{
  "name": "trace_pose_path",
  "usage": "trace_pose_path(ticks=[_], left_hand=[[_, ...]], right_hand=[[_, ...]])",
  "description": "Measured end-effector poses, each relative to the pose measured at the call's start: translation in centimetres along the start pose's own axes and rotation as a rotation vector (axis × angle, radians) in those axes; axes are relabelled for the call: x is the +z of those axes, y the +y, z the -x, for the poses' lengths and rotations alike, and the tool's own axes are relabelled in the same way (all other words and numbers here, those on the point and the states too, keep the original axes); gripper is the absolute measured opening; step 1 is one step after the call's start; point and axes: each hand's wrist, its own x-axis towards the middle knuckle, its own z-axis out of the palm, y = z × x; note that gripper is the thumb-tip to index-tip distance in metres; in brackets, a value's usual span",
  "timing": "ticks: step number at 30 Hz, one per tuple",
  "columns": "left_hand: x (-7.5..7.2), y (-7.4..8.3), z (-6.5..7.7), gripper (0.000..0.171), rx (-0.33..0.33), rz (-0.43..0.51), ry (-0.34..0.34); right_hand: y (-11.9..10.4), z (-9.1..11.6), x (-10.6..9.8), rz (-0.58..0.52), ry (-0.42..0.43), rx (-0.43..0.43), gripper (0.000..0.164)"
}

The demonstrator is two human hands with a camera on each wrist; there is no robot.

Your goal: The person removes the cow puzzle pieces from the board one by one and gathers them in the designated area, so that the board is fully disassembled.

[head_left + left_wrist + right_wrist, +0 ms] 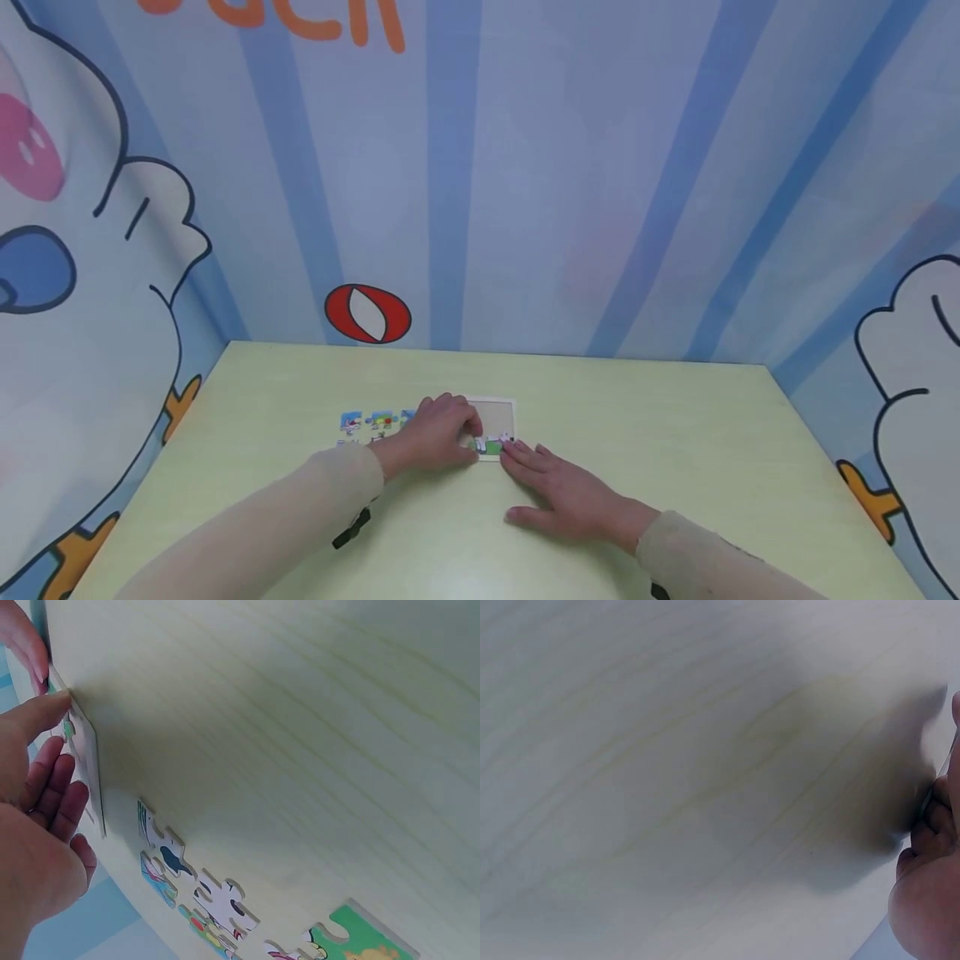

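Observation:
A shallow, pale-rimmed puzzle tray [514, 410] lies flat on the table. Joined pieces with green and white print [492, 447] fill part of its near side. My left hand [441, 432] is over the tray's left part, thumb and forefinger pinching a puzzle piece [69, 729] low at the near edge; most of that piece is hidden. In the left wrist view the other fingers curl loosely. My right hand [570, 496] lies with fingers extended, fingertips touching the tray's near right corner. The right wrist view catches only part of the right hand [934, 862].
Several loose puzzle pieces [381, 419] lie left of the tray, partly behind the left forearm. A green piece [367, 937] is among them in the left wrist view. The pale wood-grain table [637, 417] meets a printed blue backdrop [525, 208] at its far edge.

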Motion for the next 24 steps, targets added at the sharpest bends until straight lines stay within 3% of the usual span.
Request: trace_pose_path(ticks=[7,19,24], left_hand=[[0.25,-0.06,-0.17,0.025,-0.007,0.039,0.034],[0.28,0.05,-0.03,0.028,-0.033,0.086,0.029],[-0.07,-0.07,0.03,0.017,-0.035,0.148,0.023]], right_hand=[[-0.05,0.04,-0.27,-0.001,0.009,0.003,0.080],[-0.16,-0.02,-0.26,-0.015,0.010,-0.009,0.079],[-0.19,-0.04,-0.21,-0.014,0.008,-0.009,0.079]])
